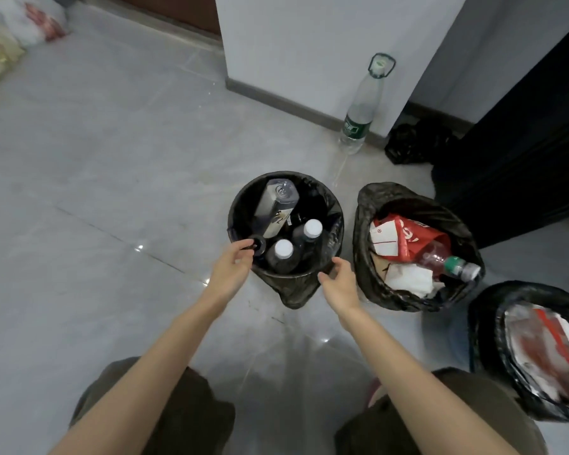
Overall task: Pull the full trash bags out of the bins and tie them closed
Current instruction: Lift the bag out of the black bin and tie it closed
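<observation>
Three bins lined with black trash bags stand on the floor. The nearest round bin [296,290] holds several bottles, two with white caps. My left hand [232,269] reaches its near-left rim, fingers loosely curled and touching the bag's edge; whether it grips is unclear. At the near-right rim my right hand [340,279] hovers with relaxed fingers, holding nothing. The middle bin [375,198] holds red packaging, paper and a green-capped bottle. A third bin [486,310] sits at the right edge with red and white waste.
A tall clear bottle [362,106] with a green label stands against the white wall corner. A crumpled black bag [408,142] lies beside a dark cabinet [523,152]. Filled plastic bags [17,31] sit at the far left on the grey tile floor.
</observation>
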A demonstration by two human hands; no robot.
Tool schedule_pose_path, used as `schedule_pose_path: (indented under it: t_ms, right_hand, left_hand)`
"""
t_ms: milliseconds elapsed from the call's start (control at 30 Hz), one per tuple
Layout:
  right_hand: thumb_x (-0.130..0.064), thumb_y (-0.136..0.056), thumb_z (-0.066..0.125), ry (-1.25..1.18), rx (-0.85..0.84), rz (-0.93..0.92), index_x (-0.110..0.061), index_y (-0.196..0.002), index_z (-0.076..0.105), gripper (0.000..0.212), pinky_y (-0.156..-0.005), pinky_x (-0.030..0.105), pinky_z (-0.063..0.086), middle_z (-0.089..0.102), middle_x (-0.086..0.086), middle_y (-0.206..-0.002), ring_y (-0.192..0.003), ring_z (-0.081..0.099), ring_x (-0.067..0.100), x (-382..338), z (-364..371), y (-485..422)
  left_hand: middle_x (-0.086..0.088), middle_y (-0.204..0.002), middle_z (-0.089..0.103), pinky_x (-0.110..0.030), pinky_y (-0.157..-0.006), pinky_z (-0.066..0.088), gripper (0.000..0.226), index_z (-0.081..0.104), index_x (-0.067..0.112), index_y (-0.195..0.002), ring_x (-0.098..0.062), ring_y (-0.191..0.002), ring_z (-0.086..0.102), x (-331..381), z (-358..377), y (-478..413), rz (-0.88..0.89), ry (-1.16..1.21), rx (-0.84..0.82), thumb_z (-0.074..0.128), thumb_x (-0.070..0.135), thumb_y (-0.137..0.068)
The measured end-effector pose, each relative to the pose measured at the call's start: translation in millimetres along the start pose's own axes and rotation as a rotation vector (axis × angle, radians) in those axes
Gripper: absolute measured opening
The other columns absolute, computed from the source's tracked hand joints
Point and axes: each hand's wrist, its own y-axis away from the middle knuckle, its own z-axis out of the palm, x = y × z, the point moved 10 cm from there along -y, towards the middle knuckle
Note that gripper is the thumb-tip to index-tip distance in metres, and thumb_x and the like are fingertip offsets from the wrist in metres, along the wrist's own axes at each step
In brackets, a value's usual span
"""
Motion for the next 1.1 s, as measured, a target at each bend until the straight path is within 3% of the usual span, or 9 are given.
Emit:
schedule_pose_path:
  t_ms: [167, 267, 367, 567, 733, 867, 967, 1033, 1100]
  right_hand:
    - [-0.025, -0.096, 0.053, -0.281, -0.043, 0.108, -0.017, -0.148, 0.009, 0.069, -0.105, 0.042, 0.04, 0.038, 0.004, -0.144, -0.127, 0.045, 0.027, 26, 33, -15]
    - [-0.029, -0.092, 0.061, -0.483, -0.162, 0.27, -0.012, -0.142, 0.026, 0.064, -0.091, 0.04, 0.049, 0.051, 0.007, -0.136, -0.111, 0.057, 0.027, 37, 59, -12]
    - [-0.019, -0.094, 0.058, -0.553, -0.164, 0.238, -0.004, -0.129, 0.047, 0.039, -0.088, 0.038, 0.048, 0.058, 0.014, -0.13, -0.106, 0.059, 0.028, 30, 67, -6]
    - [-0.001, -0.095, 0.048, -0.642, -0.072, 0.244, -0.004, -0.13, 0.045, 0.035, -0.088, 0.042, 0.049, 0.053, 0.02, -0.132, -0.117, 0.055, 0.038, 23, 62, 7]
    - [-0.003, -0.095, 0.05, -0.585, -0.104, 0.311, -0.004, -0.131, 0.044, 0.036, -0.082, 0.039, 0.049, 0.055, 0.019, -0.131, -0.107, 0.059, 0.033, 52, 57, 31]
    - [-0.003, -0.096, 0.049, -0.527, -0.134, 0.324, -0.007, -0.129, 0.045, 0.033, -0.069, 0.036, 0.051, 0.058, 0.019, -0.124, -0.099, 0.062, 0.029, 78, 43, 63]
    - [-0.004, -0.098, 0.046, -0.521, -0.193, 0.375, -0.009, -0.123, 0.047, 0.025, -0.075, 0.034, 0.05, 0.057, 0.018, -0.124, -0.103, 0.061, 0.028, 103, 38, 86]
    - [-0.005, -0.098, 0.046, -0.525, -0.248, 0.394, -0.006, -0.131, 0.046, 0.033, -0.075, 0.035, 0.05, 0.057, 0.015, -0.119, -0.094, 0.06, 0.024, 120, 38, 99]
    - [-0.006, -0.098, 0.047, -0.511, -0.295, 0.389, -0.005, -0.134, 0.045, 0.036, -0.073, 0.034, 0.052, 0.058, 0.016, -0.126, -0.099, 0.059, 0.025, 135, 38, 110]
  left_hand:
    - [-0.004, -0.117, 0.058, -0.034, -0.094, 0.045, 0.03, 0.053, 0.02, -0.126, -0.019, -0.103, 0.056, -20, -1, -10, 0.04, 0.038, -0.016, 0.044, 0.017, -0.097]
    - [-0.003, -0.117, 0.057, -0.03, -0.09, 0.045, 0.031, 0.052, 0.02, -0.128, -0.017, -0.102, 0.056, -18, -2, 0, 0.092, 0.023, -0.046, 0.042, 0.016, -0.098]
    - [-0.001, -0.113, 0.057, -0.021, -0.079, 0.046, 0.031, 0.051, 0.021, -0.128, -0.016, -0.098, 0.056, -14, -1, 15, 0.136, 0.039, -0.089, 0.041, 0.017, -0.099]
    - [-0.002, -0.113, 0.056, -0.02, -0.073, 0.046, 0.032, 0.05, 0.02, -0.129, -0.018, -0.099, 0.055, -32, -9, 37, 0.119, 0.042, -0.066, 0.041, 0.018, -0.098]
    - [-0.004, -0.122, 0.053, -0.034, -0.089, 0.047, 0.034, 0.049, 0.019, -0.129, -0.022, -0.105, 0.056, -82, -7, 49, -0.067, 0.093, -0.059, 0.043, 0.016, -0.096]
    - [-0.004, -0.117, 0.053, -0.035, -0.085, 0.049, 0.036, 0.045, 0.017, -0.131, -0.024, -0.102, 0.056, -126, 8, 65, -0.216, 0.179, -0.096, 0.044, 0.016, -0.096]
    - [-0.006, -0.118, 0.052, -0.035, -0.075, 0.051, 0.036, 0.043, 0.014, -0.131, -0.028, -0.101, 0.055, -158, 28, 79, -0.343, 0.31, -0.133, 0.045, 0.016, -0.096]
    - [-0.008, -0.119, 0.05, -0.04, -0.08, 0.051, 0.028, 0.044, 0.012, -0.124, -0.031, -0.102, 0.055, -173, 43, 88, -0.41, 0.37, -0.167, 0.045, 0.017, -0.096]
    - [-0.009, -0.114, 0.051, -0.042, -0.086, 0.049, 0.018, 0.043, 0.013, -0.115, -0.031, -0.101, 0.054, -184, 56, 96, -0.469, 0.412, -0.202, 0.044, 0.018, -0.097]
